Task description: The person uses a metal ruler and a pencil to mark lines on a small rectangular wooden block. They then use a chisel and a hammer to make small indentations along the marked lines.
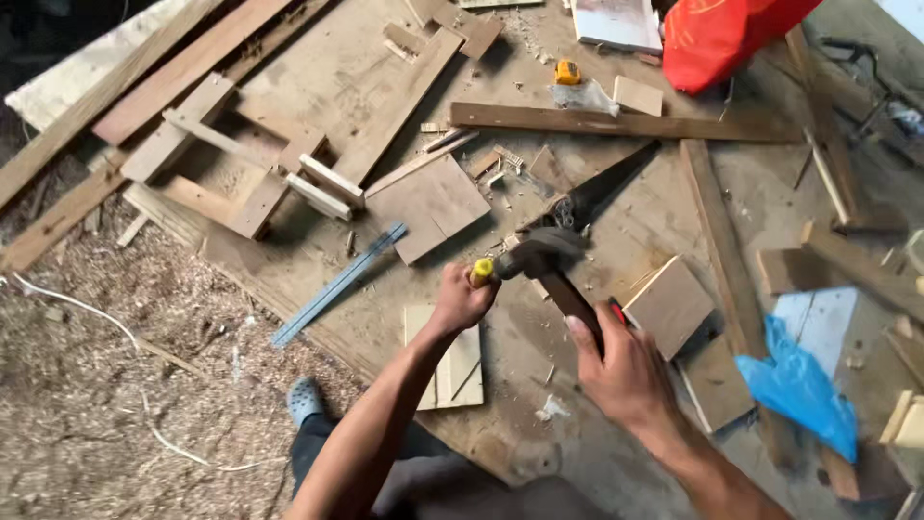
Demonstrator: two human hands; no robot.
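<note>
**Hammer and chisel over a cluttered work table**

The hammer (544, 255) has a dark, blurred metal head and a brown wooden handle that slants down and to the right. Its head sits just beside the yellow butt of the chisel (481, 271), whose blade is hidden below the fist (only the yellow end shows).

Both forearms reach up from the bottom edge of the head view. The left arm runs diagonally up and to the right, and the left hand (460, 300) is closed in a fist around the chisel, holding it roughly upright above a pale wooden board (450, 364) on the table (597, 433). The right arm comes in from the lower right. The right hand (621, 371) is wrapped firmly around the lower part of the hammer handle, thumb laid along the wood.

Around them lie wood offcuts and shavings. A handsaw (597, 188) lies just beyond the hammer head, and a blue metal ruler (339, 284) lies to the left. A blue plastic bag (797, 385) sits to the right, with a red bag (717, 34) at the top edge.
</note>
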